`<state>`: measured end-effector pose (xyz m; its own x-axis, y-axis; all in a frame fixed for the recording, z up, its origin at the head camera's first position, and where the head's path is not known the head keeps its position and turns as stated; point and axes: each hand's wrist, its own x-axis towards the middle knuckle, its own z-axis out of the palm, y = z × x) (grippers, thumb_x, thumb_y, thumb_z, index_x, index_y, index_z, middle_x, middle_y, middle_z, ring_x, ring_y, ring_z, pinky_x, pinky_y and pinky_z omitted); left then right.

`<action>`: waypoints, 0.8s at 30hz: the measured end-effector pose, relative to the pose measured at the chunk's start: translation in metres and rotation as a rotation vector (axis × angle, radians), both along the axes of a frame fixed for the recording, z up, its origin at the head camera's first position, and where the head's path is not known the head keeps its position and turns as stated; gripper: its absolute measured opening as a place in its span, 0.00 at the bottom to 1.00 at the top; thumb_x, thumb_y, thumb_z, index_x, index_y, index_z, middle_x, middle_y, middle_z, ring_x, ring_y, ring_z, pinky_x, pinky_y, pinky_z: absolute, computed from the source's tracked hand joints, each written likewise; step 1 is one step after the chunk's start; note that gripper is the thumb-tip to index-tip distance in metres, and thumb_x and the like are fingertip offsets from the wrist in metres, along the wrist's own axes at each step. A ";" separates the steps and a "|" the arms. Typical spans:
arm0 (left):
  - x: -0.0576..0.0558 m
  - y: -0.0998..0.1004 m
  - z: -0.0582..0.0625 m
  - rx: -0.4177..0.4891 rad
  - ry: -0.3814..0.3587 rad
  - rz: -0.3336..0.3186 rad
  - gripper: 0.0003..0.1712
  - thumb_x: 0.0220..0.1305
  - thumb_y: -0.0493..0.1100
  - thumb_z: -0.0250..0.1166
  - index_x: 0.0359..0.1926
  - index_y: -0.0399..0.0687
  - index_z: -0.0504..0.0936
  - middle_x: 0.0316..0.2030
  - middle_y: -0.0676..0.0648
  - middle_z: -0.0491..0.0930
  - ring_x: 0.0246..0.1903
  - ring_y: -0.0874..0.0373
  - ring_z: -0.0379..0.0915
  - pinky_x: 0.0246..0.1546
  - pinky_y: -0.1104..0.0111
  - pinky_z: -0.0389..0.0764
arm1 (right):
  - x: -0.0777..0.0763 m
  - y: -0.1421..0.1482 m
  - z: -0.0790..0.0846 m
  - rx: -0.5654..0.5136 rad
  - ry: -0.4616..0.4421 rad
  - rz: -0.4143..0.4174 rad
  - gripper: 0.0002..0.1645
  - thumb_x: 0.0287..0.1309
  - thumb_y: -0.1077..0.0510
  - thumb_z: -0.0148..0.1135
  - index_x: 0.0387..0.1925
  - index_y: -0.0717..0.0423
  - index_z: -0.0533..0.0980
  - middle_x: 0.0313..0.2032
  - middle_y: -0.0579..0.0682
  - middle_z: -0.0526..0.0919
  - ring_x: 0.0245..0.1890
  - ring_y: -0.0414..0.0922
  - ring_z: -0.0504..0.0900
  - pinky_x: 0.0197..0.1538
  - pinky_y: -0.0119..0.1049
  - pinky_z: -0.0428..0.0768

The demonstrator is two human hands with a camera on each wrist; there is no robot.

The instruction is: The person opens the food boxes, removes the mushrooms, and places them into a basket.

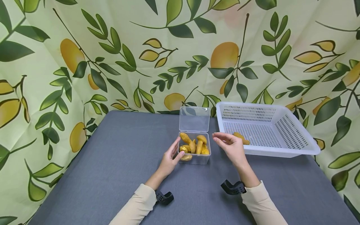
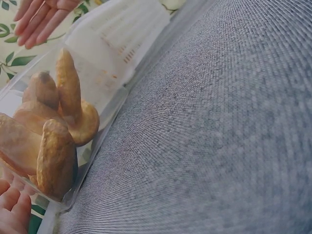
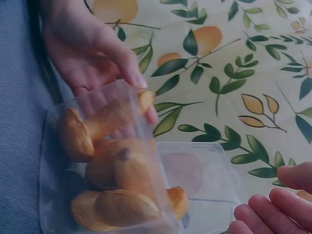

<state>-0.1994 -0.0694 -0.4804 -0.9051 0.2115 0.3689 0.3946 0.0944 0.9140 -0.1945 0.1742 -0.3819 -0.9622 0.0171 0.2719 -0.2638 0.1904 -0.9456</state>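
A clear plastic box (image 1: 200,160) with its hinged lid (image 1: 194,119) raised stands on the table, holding several yellow-brown mushrooms (image 1: 200,144). My left hand (image 1: 168,161) rests along the box's left side, its fingers nearly straight and the thumb near the front corner. In the right wrist view, that hand (image 3: 92,58) shows behind the box wall. My right hand (image 1: 231,148) hovers between the box and a white basket, fingers loosely extended with nothing in them. One more mushroom (image 1: 241,138) lies in the basket, just beyond the right hand.
The white perforated basket (image 1: 281,150) occupies the table's back right. Grey cloth covers the table (image 1: 121,156). A leaf-and-fruit patterned curtain (image 1: 118,53) hangs behind and along the sides. Each wrist wears a black camera mount (image 1: 233,187).
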 end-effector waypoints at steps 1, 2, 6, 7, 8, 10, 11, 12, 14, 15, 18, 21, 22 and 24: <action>0.000 0.000 0.000 0.000 -0.002 -0.002 0.35 0.67 0.34 0.57 0.72 0.35 0.56 0.73 0.34 0.56 0.72 0.39 0.53 0.71 0.53 0.59 | 0.000 -0.001 -0.001 0.012 -0.008 0.005 0.18 0.56 0.65 0.66 0.46 0.74 0.79 0.32 0.22 0.83 0.37 0.22 0.83 0.44 0.15 0.82; 0.000 0.000 0.000 0.000 -0.002 -0.004 0.35 0.68 0.34 0.57 0.72 0.35 0.56 0.73 0.33 0.56 0.72 0.39 0.53 0.71 0.53 0.59 | 0.000 -0.003 -0.003 0.026 -0.016 0.004 0.18 0.57 0.64 0.66 0.47 0.73 0.79 0.32 0.23 0.83 0.37 0.22 0.82 0.44 0.15 0.82; 0.000 0.000 0.000 -0.001 -0.002 -0.006 0.35 0.68 0.34 0.57 0.72 0.35 0.56 0.73 0.33 0.55 0.72 0.39 0.52 0.71 0.52 0.59 | -0.002 -0.009 -0.009 0.053 -0.011 -0.009 0.16 0.56 0.66 0.66 0.46 0.72 0.79 0.38 0.42 0.89 0.37 0.21 0.82 0.45 0.14 0.82; 0.000 -0.001 0.000 0.000 0.000 -0.007 0.35 0.68 0.34 0.57 0.72 0.35 0.56 0.73 0.33 0.55 0.72 0.39 0.52 0.71 0.52 0.59 | -0.002 -0.011 -0.010 0.051 -0.005 -0.012 0.16 0.55 0.67 0.66 0.45 0.73 0.79 0.40 0.50 0.89 0.36 0.21 0.82 0.45 0.14 0.82; 0.000 -0.001 0.000 0.000 0.002 -0.006 0.35 0.68 0.34 0.57 0.72 0.34 0.56 0.73 0.33 0.56 0.72 0.39 0.52 0.71 0.52 0.59 | -0.003 -0.013 -0.012 0.047 0.002 -0.016 0.15 0.55 0.69 0.65 0.45 0.73 0.79 0.42 0.58 0.88 0.36 0.21 0.81 0.45 0.14 0.82; 0.000 -0.001 -0.001 -0.003 0.006 -0.005 0.35 0.68 0.34 0.57 0.72 0.34 0.56 0.73 0.33 0.56 0.72 0.39 0.52 0.71 0.52 0.59 | -0.006 -0.017 -0.014 0.056 0.017 -0.025 0.15 0.54 0.71 0.65 0.45 0.75 0.79 0.44 0.70 0.84 0.35 0.20 0.80 0.44 0.14 0.81; 0.000 -0.001 -0.001 -0.003 0.007 -0.005 0.35 0.67 0.34 0.57 0.72 0.34 0.56 0.72 0.33 0.56 0.72 0.39 0.53 0.71 0.52 0.59 | -0.007 -0.019 -0.016 0.068 0.017 -0.034 0.15 0.54 0.71 0.64 0.45 0.74 0.79 0.45 0.72 0.83 0.35 0.19 0.80 0.44 0.13 0.81; 0.000 -0.001 -0.001 -0.003 0.008 -0.004 0.35 0.68 0.34 0.57 0.72 0.34 0.56 0.72 0.33 0.56 0.72 0.39 0.53 0.71 0.52 0.59 | -0.008 -0.021 -0.017 0.081 0.016 -0.043 0.15 0.54 0.71 0.64 0.45 0.74 0.79 0.45 0.73 0.83 0.35 0.19 0.80 0.43 0.13 0.81; 0.000 -0.001 -0.001 -0.004 0.007 -0.003 0.35 0.68 0.34 0.57 0.72 0.34 0.56 0.72 0.33 0.56 0.72 0.39 0.53 0.71 0.52 0.59 | -0.011 -0.025 -0.019 0.119 0.003 -0.063 0.15 0.54 0.70 0.65 0.45 0.72 0.80 0.46 0.70 0.84 0.37 0.23 0.82 0.43 0.15 0.82; 0.000 -0.001 0.000 -0.004 0.007 -0.004 0.35 0.68 0.34 0.57 0.72 0.34 0.56 0.72 0.33 0.56 0.72 0.39 0.53 0.71 0.52 0.60 | -0.012 -0.027 -0.020 0.143 0.000 -0.072 0.16 0.54 0.69 0.65 0.46 0.71 0.80 0.46 0.69 0.84 0.38 0.28 0.85 0.44 0.18 0.84; 0.001 -0.001 0.001 -0.004 0.005 -0.004 0.35 0.68 0.34 0.57 0.72 0.34 0.55 0.73 0.33 0.56 0.72 0.39 0.53 0.71 0.51 0.59 | -0.015 -0.031 -0.022 0.188 -0.009 -0.084 0.17 0.55 0.68 0.66 0.48 0.69 0.80 0.48 0.67 0.84 0.46 0.47 0.88 0.50 0.31 0.87; 0.001 -0.001 0.002 0.000 0.006 -0.007 0.35 0.68 0.34 0.57 0.72 0.34 0.55 0.72 0.33 0.56 0.72 0.39 0.52 0.71 0.51 0.59 | -0.019 -0.034 -0.024 0.205 -0.006 -0.084 0.19 0.54 0.68 0.66 0.49 0.69 0.79 0.49 0.67 0.83 0.51 0.59 0.84 0.54 0.42 0.85; 0.001 -0.001 0.002 0.000 0.006 -0.007 0.35 0.68 0.34 0.57 0.72 0.34 0.56 0.72 0.33 0.56 0.72 0.39 0.52 0.71 0.51 0.59 | -0.020 -0.034 -0.024 0.203 -0.011 -0.082 0.19 0.54 0.68 0.66 0.50 0.70 0.79 0.50 0.67 0.83 0.52 0.60 0.83 0.55 0.43 0.84; 0.001 0.000 0.003 0.003 0.006 -0.008 0.35 0.68 0.34 0.57 0.72 0.34 0.56 0.72 0.32 0.56 0.72 0.39 0.52 0.71 0.52 0.59 | -0.022 -0.035 -0.024 0.199 -0.024 -0.082 0.20 0.54 0.68 0.66 0.50 0.69 0.79 0.50 0.67 0.83 0.52 0.60 0.83 0.55 0.43 0.85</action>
